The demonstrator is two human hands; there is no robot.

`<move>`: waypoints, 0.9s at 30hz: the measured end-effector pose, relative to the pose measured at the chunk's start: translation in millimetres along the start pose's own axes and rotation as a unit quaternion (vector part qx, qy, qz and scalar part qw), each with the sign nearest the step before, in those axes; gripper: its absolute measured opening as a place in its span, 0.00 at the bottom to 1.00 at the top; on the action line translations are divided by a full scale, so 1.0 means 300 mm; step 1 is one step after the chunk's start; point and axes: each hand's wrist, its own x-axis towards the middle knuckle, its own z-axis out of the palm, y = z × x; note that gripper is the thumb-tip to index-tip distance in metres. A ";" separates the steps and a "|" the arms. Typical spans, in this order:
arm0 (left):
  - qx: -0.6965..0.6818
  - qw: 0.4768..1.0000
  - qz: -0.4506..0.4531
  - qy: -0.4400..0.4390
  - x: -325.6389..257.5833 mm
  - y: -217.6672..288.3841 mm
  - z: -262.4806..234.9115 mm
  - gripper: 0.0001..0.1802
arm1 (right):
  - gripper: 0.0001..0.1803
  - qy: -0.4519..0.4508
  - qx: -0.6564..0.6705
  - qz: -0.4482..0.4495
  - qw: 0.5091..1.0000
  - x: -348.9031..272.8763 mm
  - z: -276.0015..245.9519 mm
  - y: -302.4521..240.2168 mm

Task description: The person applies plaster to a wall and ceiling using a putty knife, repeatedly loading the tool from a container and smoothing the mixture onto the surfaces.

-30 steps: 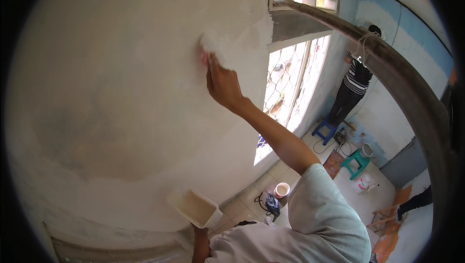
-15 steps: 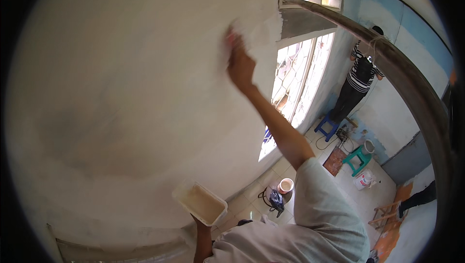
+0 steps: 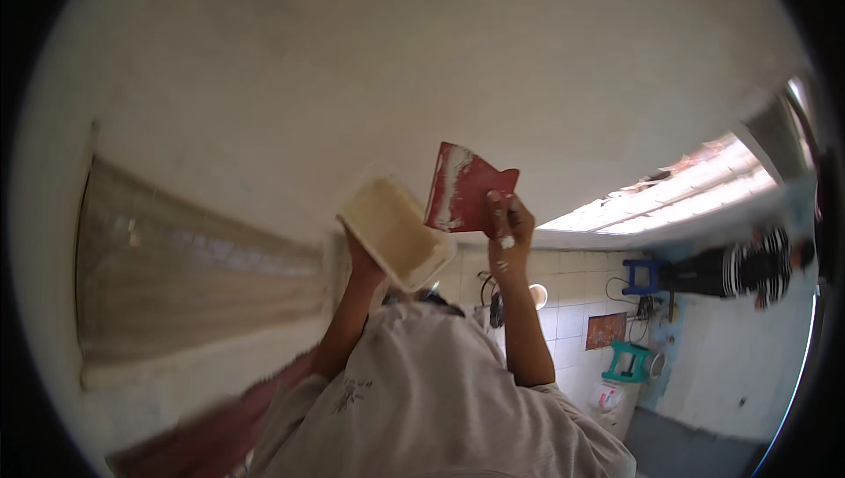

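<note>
My right hand [image 3: 513, 230] grips a red plastic putty scraper [image 3: 478, 189] by its narrower side. White putty is smeared in a band near the scraper's broad edge, and some clings to my fingers. Just left of it, my left hand [image 3: 359, 256] supports a pale rectangular plastic tub [image 3: 435, 267] from its side and underneath, the fingers partly hidden. The tub is tilted and has cream-coloured residue inside. The scraper is held close beside the tub's upper right rim. Beyond both hands rises the pale, plastered wall [image 3: 396, 64].
A bright window [image 3: 669, 192] is at right, a beige covered opening [image 3: 194, 275] at left. Below on the tiled floor stand a blue stool [image 3: 641, 276], a green stool [image 3: 627, 364] and a white bucket [image 3: 607, 396]. Another person in stripes [image 3: 739, 267] stands on the blue stool.
My right hand has come down from high on the wall to beside the tub, still holding the scraper. The view has swung left, bringing the covered opening further in.
</note>
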 end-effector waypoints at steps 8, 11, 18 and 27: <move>-0.282 0.959 0.029 -0.010 -0.115 -0.066 -0.204 0.37 | 0.09 -0.259 -0.059 0.011 0.964 -0.144 0.087 -0.184; -0.439 0.895 0.037 -0.068 -0.152 -0.009 -0.190 0.39 | 0.07 -0.352 -0.207 0.041 0.912 -0.165 0.196 -0.215; -0.384 0.913 0.024 0.135 -0.232 0.067 -0.216 0.48 | 0.15 -0.398 -0.239 -0.106 0.879 -0.266 0.383 -0.082; -0.387 0.903 0.031 0.186 -0.293 0.111 -0.180 0.57 | 0.15 -0.397 -0.308 -0.156 0.850 -0.298 0.523 0.117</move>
